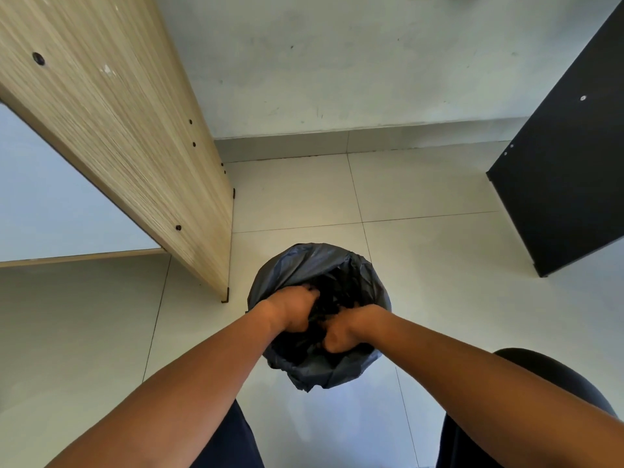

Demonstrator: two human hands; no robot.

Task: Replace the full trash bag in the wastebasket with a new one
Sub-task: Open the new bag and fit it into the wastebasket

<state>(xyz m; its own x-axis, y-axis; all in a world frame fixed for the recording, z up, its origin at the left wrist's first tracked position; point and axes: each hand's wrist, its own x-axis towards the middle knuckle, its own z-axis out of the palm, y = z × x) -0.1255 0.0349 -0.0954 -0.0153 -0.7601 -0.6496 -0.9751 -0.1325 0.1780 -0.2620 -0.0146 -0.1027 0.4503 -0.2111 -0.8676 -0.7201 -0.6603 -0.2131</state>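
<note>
Down at the bottom of the view, dark trouser legs [229,440] and two bare forearms reaching forward and down — and both hands are buried in black plastic. The left hand [293,307] has its fingers curled into the gathered film at the mouth of the trash bag [314,261], knuckles up; the right hand [347,329] sits just beside it, also bunched tight around a fistful of the same plastic. So both sets of fingers are closed, each holding bag material, the two fists almost touching over the middle of the opening.

The bag drapes over the wastebasket beneath it — the basket itself is hidden, only the grey-black skirt hanging round the rim shows. It stands on the pale tiled floor [422,265], near the foot of a wood-grain panel [135,130] on the left, with a black panel [557,184] well apart on the right and the white wall [337,62] beyond.

Where are we in the job? Early, by the look of it. The bag is in the basket and its mouth is being drawn together. Whether this is the full one I cannot tell; the contents are too dark. No second bag is in sight. If it is the full one, then lifting out, fetching a liner and fitting it all remain.
</note>
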